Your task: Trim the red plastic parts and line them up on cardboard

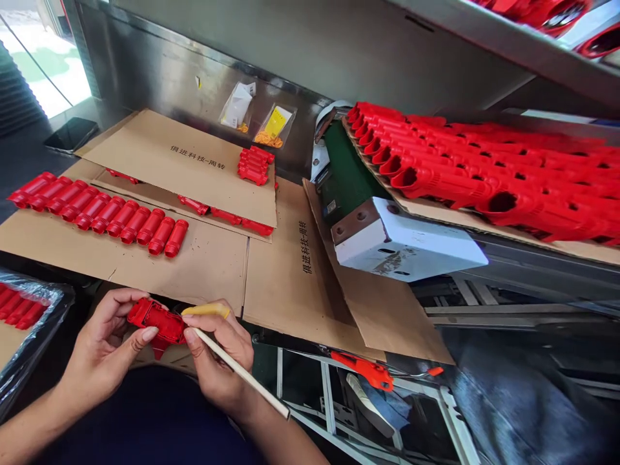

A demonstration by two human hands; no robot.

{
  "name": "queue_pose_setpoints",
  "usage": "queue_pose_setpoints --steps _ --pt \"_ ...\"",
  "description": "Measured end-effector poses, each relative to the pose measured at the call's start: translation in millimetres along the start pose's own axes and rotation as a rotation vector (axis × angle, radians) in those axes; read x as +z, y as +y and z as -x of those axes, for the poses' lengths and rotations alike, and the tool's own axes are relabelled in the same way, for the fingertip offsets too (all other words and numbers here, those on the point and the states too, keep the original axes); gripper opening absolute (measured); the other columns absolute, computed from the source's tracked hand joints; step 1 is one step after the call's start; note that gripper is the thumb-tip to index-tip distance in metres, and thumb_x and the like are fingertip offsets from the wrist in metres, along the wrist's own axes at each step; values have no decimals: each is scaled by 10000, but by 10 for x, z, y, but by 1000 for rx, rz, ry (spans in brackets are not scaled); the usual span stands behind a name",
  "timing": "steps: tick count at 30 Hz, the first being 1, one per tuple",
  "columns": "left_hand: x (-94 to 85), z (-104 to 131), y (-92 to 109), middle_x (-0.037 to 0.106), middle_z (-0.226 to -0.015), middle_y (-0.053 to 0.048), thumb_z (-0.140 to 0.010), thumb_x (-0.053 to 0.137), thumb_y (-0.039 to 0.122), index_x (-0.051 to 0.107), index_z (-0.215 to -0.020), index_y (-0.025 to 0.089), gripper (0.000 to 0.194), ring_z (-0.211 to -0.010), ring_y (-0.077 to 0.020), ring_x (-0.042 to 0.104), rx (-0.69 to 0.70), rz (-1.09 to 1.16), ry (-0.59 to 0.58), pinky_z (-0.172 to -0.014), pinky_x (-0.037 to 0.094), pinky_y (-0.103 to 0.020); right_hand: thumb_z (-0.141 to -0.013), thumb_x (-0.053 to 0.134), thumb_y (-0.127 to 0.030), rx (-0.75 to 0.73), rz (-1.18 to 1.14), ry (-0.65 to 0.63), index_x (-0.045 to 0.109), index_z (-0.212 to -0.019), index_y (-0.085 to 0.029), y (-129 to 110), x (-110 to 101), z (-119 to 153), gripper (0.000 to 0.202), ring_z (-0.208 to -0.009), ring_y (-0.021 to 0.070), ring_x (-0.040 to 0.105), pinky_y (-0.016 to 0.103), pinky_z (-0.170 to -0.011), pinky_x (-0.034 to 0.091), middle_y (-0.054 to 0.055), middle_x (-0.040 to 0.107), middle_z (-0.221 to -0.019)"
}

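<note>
My left hand grips a red plastic housing low in the view, its hollow, ribbed side turned up. My thumb lies along its near edge. Between thumb and fingers, my right hand pinches a thin pale stick, which slants down to the right. The stick's working tip is hidden at the housing's right end, where my fingertips are close. A yellow cover sits on one right finger. Beyond my hands, a row of red cylindrical parts lies on the cardboard.
A raised cardboard sheet carries a small red stack. Two clear bags and a phone lie behind. At right, many red housings fill a conveyor above a white bracket. Orange-handled cutters lie below the cardboard.
</note>
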State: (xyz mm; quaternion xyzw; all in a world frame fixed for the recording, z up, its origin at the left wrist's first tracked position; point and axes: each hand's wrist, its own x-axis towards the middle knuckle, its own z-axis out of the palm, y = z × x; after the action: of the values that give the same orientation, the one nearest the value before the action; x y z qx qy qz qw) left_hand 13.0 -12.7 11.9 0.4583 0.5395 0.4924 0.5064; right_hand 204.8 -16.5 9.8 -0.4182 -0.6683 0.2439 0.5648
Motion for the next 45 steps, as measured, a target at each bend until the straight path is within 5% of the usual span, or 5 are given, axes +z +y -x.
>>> queue_pose_setpoints --steps 9,22,30,38,45 --pt "-77 25 -179 829 -1034 -23 -933 828 318 724 -1227 304 312 -807 -193 790 61 -23 -184 -699 652 -253 -1047 686 -189 -33 -100 -46 756 -1220 -235 -48 -4 -47 192 -986 240 775 398 -837 647 102 838 -1096" --pt "-68 23 -216 832 -1033 -27 -919 838 278 736 -1244 305 342 -843 -203 812 147 -51 -154 -734 672 -258 -1041 682 -181 -24 -108 -103 707 -1200 -219 -17 4 -42 165 -1036 237 768 402 -893 648 101 828 -1076" --pt "-76 6 -193 832 -948 4 -793 933 242 778 -1122 294 367 -817 -187 818 238 -153 -34 -753 661 -226 -1001 593 -52 -226 86 -116 658 -1281 -209 21 65 -15 327 -994 267 777 465 -862 662 147 807 -1111" --pt "-50 24 -29 845 -992 -50 -831 917 444 762 -1164 274 405 -848 -246 809 -65 77 -35 -748 660 -299 -1030 772 -358 388 -600 -14 781 -1089 -284 95 -28 54 95 -1036 210 783 358 -921 610 56 816 -1082" --pt "-46 -72 -73 831 -1023 -89 -852 923 391 750 -1200 241 417 -919 -247 800 -178 423 -131 -800 647 -304 -967 850 -397 505 -1057 -50 774 -1023 -288 152 -103 23 144 -869 145 762 280 -837 602 21 822 -995"
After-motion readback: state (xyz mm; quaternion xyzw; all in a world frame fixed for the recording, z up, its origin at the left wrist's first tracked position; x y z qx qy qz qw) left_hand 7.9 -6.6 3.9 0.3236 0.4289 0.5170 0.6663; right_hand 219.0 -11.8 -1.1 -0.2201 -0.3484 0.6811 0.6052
